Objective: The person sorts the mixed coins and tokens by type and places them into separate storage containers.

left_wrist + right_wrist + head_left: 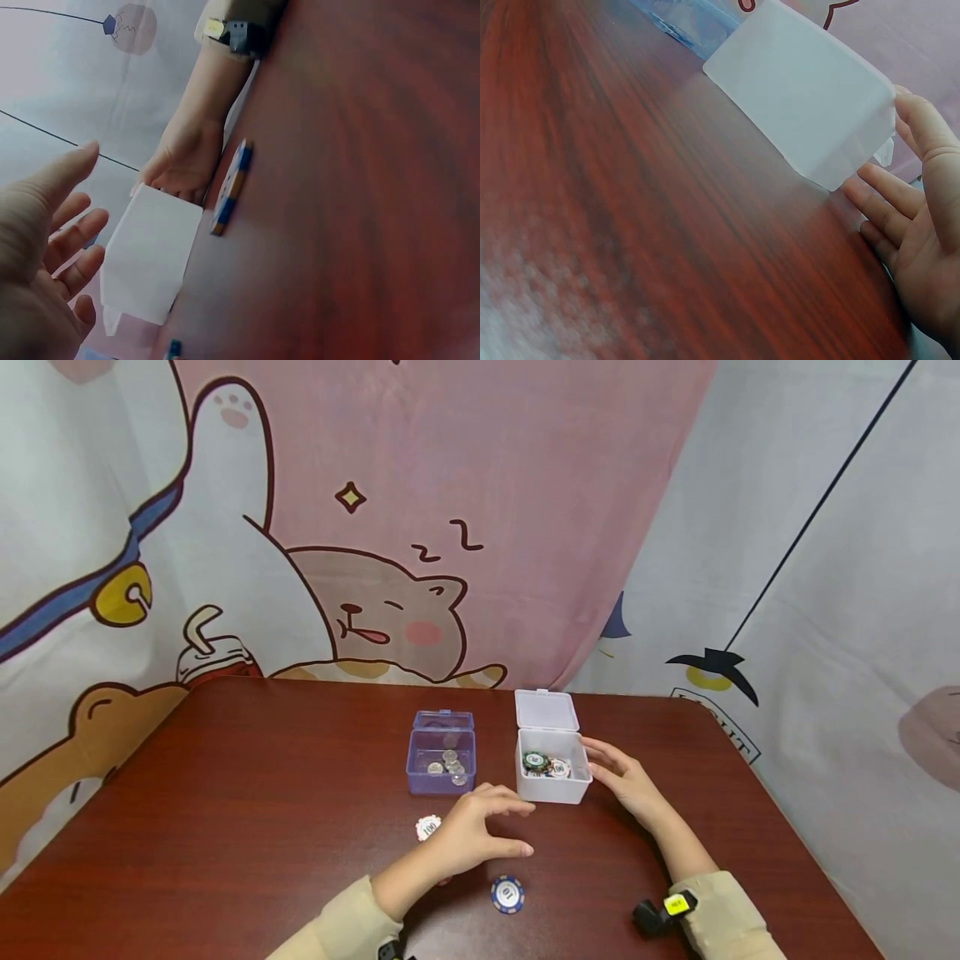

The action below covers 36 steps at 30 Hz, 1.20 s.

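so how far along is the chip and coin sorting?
Done: coins lie in the blue box, several chips in the white box. In hand: nothing; left hand hovers open, right hand rests open against the white box. Left: white chip and blue chip on the table.

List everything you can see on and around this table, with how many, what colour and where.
Clear white plastic box: one, lid open, right of table centre, holding several round poker chips, green, white and red.
Clear blue plastic box: one, lid open, left of the white box, holding a few silver coins.
White round poker chip: one, on the table beside the left hand.
Blue and white round poker chip: one, on the table near the front edge.
Dark red wooden table: one, under everything.
Cartoon cat curtain: pink and white, behind the table.
Left hand: fingers relaxed, over the table before the boxes.
Right hand: fingers straight, at the white box's right side.
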{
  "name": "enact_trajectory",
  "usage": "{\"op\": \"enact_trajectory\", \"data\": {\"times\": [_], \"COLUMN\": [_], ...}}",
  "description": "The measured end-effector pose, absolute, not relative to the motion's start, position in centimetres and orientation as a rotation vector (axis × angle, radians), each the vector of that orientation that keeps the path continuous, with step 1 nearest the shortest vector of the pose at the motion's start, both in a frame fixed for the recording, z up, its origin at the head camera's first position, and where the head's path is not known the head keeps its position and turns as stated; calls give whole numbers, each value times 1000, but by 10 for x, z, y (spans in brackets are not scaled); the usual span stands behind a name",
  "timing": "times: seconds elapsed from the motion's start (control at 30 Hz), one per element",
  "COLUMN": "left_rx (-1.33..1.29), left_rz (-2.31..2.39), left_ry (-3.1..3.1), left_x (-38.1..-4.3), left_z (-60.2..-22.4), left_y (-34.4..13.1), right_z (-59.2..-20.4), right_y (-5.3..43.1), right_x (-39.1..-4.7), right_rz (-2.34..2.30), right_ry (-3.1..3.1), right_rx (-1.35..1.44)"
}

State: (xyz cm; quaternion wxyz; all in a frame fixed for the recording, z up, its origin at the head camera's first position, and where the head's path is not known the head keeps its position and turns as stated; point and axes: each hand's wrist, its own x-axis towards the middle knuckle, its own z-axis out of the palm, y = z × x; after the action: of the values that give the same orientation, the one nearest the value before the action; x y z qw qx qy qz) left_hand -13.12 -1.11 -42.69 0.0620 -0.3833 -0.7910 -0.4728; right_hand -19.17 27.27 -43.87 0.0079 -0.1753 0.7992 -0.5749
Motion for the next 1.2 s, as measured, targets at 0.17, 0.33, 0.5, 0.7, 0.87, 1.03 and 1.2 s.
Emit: {"op": "enact_trajectory", "data": {"times": [0.17, 0.33, 0.5, 0.7, 0.87, 1.03, 1.2], "left_rx": [-1229, -1275, -1333, -1416, -1465, -1505, -1537], "left_rz": [-1380, -1337, -1254, -1176, -1069, -1029, -961], "left_ry": [-2419, -2439, -2464, -2533, -2603, -2621, -2610], "left_x": [-126, -122, -120, -119, -117, -116, -115], "left_z": [-431, -436, -441, -445, -445, -446, -447], "left_y": [-14, -16, -19, -23, -25, -25, -25], "right_z": [-438, -438, -439, -439, -438, -440, -450], "right_y": [273, 273, 273, 273, 272, 273, 280], "right_x": [-191, -191, -192, -192, -192, -193, -200], "right_rz": [-1793, -1794, -1799, -1810, -1815, -1811, -1794], "right_ry": [2499, 2499, 2495, 2487, 2480, 2483, 2497], "right_rx": [-548, -551, -553, -551, -554, -561, -570]}}
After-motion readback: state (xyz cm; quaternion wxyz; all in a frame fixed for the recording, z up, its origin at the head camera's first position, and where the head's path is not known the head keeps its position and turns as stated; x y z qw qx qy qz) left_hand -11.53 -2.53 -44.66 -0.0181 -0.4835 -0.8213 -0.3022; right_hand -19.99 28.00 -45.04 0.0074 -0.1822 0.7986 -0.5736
